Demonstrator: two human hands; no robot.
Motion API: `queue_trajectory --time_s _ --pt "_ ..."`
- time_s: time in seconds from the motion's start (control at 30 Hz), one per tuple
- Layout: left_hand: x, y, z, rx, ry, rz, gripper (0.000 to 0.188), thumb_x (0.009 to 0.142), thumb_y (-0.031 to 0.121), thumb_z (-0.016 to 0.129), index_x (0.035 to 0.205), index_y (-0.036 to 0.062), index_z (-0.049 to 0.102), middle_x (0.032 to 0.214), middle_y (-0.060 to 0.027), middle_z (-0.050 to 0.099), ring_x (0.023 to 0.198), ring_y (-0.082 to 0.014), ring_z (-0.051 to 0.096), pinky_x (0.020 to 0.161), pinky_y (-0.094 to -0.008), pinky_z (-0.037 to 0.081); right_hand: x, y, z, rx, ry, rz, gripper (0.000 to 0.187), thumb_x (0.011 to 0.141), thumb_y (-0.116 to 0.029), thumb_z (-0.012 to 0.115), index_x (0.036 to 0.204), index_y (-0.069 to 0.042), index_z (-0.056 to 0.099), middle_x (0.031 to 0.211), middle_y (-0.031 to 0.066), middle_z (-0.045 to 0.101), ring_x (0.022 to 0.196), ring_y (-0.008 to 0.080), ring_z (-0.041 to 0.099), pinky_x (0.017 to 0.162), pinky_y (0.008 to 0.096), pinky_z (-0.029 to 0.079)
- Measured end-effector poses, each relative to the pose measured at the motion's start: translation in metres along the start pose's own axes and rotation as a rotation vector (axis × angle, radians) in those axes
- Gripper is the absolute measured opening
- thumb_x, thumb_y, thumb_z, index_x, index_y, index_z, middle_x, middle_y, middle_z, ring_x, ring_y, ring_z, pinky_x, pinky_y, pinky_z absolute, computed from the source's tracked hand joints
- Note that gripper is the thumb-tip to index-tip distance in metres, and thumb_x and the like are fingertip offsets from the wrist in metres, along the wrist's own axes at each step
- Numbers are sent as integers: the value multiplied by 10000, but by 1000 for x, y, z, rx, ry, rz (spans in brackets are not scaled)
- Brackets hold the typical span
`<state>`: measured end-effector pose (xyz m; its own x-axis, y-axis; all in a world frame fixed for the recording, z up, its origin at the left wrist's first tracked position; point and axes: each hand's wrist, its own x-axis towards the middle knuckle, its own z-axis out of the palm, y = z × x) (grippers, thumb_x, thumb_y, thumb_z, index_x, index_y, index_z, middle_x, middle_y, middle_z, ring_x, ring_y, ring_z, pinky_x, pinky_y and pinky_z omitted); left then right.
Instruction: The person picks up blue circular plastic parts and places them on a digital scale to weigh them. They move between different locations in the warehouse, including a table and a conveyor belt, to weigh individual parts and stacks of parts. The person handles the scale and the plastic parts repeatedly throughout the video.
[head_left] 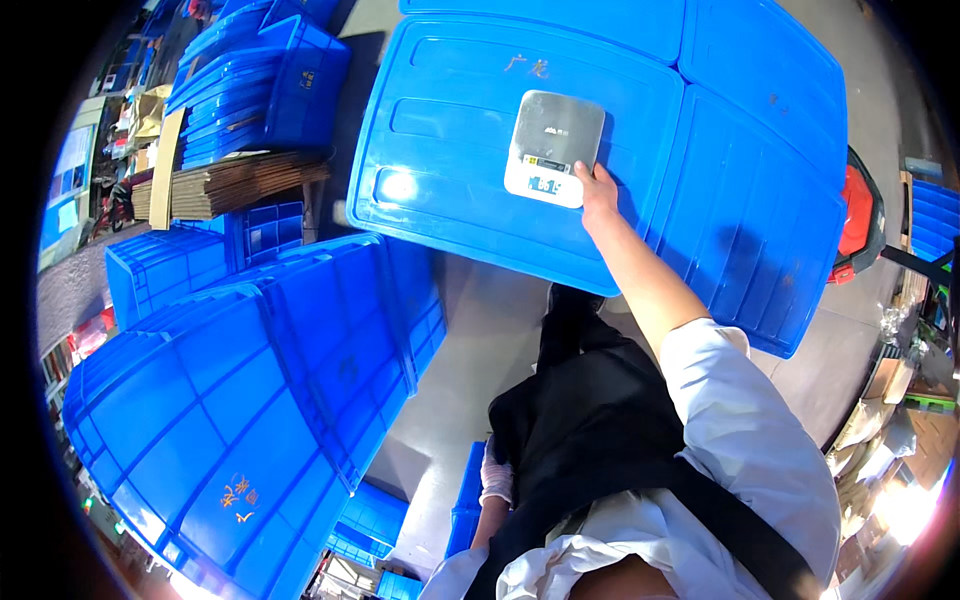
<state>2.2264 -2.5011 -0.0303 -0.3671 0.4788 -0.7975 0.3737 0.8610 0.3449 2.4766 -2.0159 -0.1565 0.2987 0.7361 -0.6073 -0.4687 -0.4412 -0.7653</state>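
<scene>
A digital scale with a silver plate, a white body and a lit display lies flat on a blue plastic lid. My bare right hand is at its lower right corner. One fingertip rests on the front panel beside the display, another along the side edge, so the hand looks closed on that corner. Nothing sits on the weighing plate. Low at my left side is my left hand, in a pale glove, close to my black apron and a blue bin. Its fingers are hidden.
Large blue crates lie nested on their sides at the left. Behind them stand flattened cardboard and stacked blue bins. More blue lids adjoin on the right, with a red and black object beyond. Grey floor runs between.
</scene>
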Motion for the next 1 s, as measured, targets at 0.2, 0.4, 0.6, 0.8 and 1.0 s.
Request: queue_trajectory --time_s 0.2,0.4,0.6,0.8,1.0 --pt "-7 18 8 -61 16 31 588 765 63 642 1306 122 418 1195 -155 559 1117 -287 530 929 -353 417 -36 -1 -36 -927 297 -493 433 824 -257 626 1202 -60 551 1241 158 505 1173 278 453 972 367 361" --pt "-13 55 -12 -61 70 118 587 768 54 645 1306 113 417 1219 -125 555 1127 -242 528 933 -318 414 -123 12 -177 -1182 83 -499 390 824 -236 602 1176 -76 551 1241 158 488 1157 307 454 966 368 372" --pt "19 48 -47 24 124 156 585 785 37 555 1331 171 393 1210 -156 552 1110 -298 535 904 -356 433 -213 -4 -311 -1519 -336 -260 321 834 -236 557 1121 -94 567 994 155 600 944 307 563 817 401 453" --pt "52 54 -107 204 94 235 621 750 67 591 1329 189 404 1204 -170 551 1110 -332 528 902 -384 437 -233 -14 -312 -1051 -37 299 205 818 -234 542 953 -123 649 789 118 641 718 244 618 637 381 485" --pt "91 18 -159 265 -12 253 627 742 66 601 1328 182 408 1203 -166 553 1110 -324 531 907 -378 434 -200 47 -243 -891 -84 201 197 826 -243 545 925 -103 641 731 94 624 678 238 610 597 366 475"
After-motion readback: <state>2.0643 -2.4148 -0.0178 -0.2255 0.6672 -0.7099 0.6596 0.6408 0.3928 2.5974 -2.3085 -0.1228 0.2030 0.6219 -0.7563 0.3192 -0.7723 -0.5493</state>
